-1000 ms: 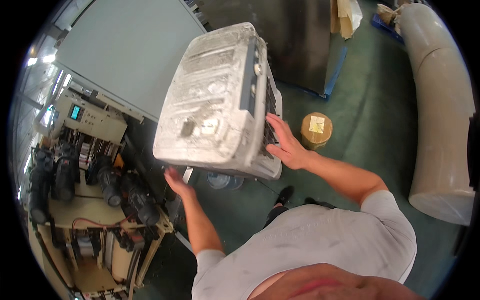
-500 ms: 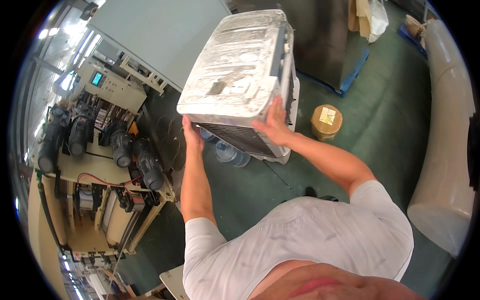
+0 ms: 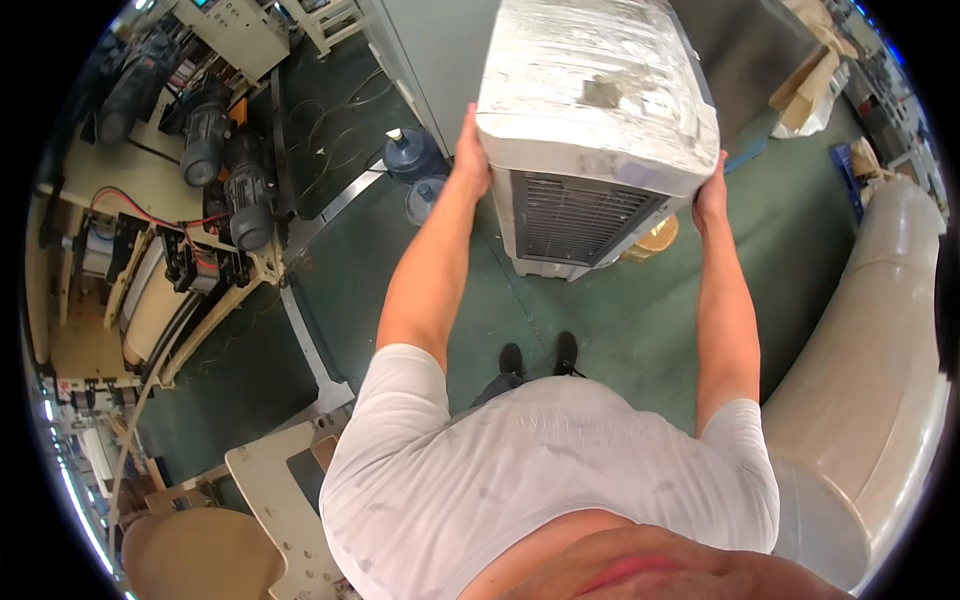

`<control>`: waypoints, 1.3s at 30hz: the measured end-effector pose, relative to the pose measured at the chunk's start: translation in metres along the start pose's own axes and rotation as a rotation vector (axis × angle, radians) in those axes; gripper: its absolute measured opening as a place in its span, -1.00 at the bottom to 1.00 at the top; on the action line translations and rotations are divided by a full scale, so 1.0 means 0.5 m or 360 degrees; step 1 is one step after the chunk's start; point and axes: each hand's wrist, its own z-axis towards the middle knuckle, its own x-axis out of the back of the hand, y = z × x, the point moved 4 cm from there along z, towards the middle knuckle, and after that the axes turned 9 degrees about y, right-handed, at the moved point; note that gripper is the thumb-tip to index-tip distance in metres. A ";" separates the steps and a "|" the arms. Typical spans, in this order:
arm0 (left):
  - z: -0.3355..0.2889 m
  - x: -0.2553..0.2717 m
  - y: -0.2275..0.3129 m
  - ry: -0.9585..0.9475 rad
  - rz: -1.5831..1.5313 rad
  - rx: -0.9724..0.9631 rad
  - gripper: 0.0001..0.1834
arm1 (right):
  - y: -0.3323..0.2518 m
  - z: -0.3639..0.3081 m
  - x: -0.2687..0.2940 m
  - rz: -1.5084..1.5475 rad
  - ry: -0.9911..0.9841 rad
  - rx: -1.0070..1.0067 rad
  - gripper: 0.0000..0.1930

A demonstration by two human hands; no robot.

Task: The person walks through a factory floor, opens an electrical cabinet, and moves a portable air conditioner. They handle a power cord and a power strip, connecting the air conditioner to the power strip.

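A person's two hands, left point(image 3: 474, 158) and right point(image 3: 711, 192), grip one white cooler point(image 3: 590, 120) between them, fingers pressed to opposite sides, their spread too hidden to tell. Two bottles point(image 3: 413, 160) sit left of the left fingers; one pale roll point(image 3: 850, 420) lies right of the right fingers.

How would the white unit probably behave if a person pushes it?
The unit is probably stiff, given its boxy form. Looking taller than wide, it may tip if pushed high. Its thin-slatted grille could be fragile.
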 end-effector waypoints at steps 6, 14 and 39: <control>0.024 -0.033 -0.016 0.0017 0.0131 -0.0015 -0.23 | 0.028 0.071 0.051 -0.0005 -0.0001 -0.0176 -0.47; -0.013 0.073 0.042 0.0328 0.0036 -0.0125 -0.27 | 0.152 0.109 -0.047 0.0086 0.0046 -0.0276 -0.49; -0.933 0.308 0.046 0.0821 -0.0176 -0.0716 -0.08 | 0.299 -0.459 -0.131 0.0224 -0.0794 -0.0905 -0.48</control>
